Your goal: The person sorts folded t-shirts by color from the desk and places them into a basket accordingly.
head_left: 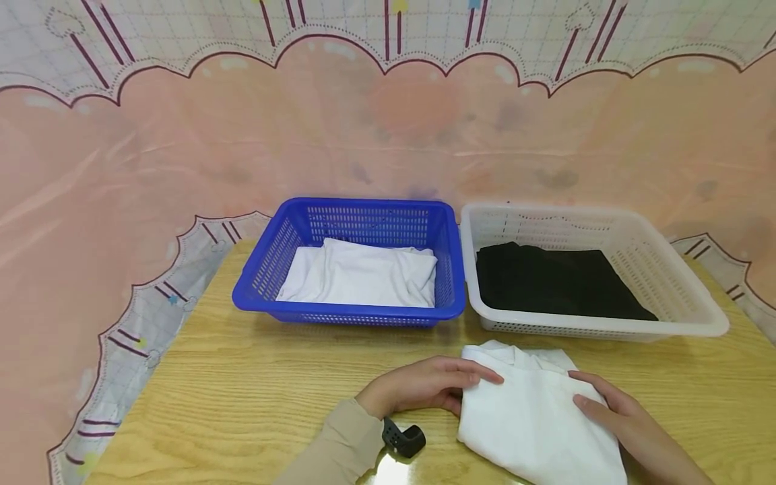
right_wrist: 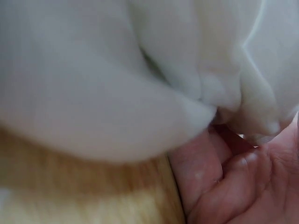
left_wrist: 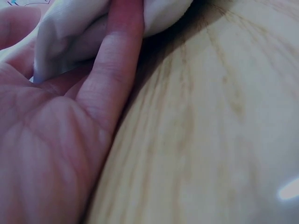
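A folded white garment [head_left: 539, 417] lies near the front of the wooden table, with loose folds along its far edge. My left hand [head_left: 418, 385] holds its left side; the left wrist view has fingers [left_wrist: 114, 65] reaching beneath the cloth and the thumb above. On the opposite side, my right hand [head_left: 624, 417] grips the edge, thumb on top. Cloth fills much of the right wrist view, where the right hand's fingers [right_wrist: 201, 163] go under it and their tips are hidden.
Behind the garment stand a blue basket [head_left: 364, 311] holding folded white cloth [head_left: 370, 276] and a white basket [head_left: 597, 325] holding folded black cloth [head_left: 552, 279]. Their rims nearly meet. A black strap device [head_left: 405, 439] is at my left wrist. A patterned curtain [head_left: 388, 135] hangs behind.
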The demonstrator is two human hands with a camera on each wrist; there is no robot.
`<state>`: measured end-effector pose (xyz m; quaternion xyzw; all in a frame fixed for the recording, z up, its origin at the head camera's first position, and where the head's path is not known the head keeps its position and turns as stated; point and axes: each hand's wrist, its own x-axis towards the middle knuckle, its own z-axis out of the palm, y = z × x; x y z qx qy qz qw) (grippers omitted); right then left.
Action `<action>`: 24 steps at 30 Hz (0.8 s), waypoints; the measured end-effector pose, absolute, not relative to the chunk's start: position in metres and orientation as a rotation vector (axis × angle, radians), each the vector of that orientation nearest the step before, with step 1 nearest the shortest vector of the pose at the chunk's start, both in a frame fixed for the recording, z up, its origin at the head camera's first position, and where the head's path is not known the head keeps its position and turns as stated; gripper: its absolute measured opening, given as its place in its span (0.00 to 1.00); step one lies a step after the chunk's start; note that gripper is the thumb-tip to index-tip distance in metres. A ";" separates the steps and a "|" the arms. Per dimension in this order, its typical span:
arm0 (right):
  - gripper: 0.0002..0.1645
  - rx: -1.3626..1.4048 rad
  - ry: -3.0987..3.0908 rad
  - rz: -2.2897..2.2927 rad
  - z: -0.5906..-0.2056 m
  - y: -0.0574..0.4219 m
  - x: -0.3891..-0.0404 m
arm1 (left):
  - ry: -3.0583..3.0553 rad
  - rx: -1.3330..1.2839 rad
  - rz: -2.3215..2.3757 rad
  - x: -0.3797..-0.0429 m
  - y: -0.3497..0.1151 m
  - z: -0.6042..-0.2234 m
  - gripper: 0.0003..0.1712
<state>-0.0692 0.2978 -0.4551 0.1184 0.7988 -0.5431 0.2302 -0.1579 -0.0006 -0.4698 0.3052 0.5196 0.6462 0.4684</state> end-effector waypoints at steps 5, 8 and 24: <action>0.39 0.344 2.193 -1.512 -0.456 0.297 -0.070 | 1.275 0.755 1.583 -0.158 0.000 -0.471 0.20; 0.40 0.328 2.203 -1.507 -0.457 0.297 -0.070 | 1.282 0.759 1.582 -0.159 0.000 -0.473 0.20; 0.38 0.315 2.212 -1.516 -0.457 0.296 -0.070 | 1.293 0.773 1.576 -0.160 -0.001 -0.474 0.20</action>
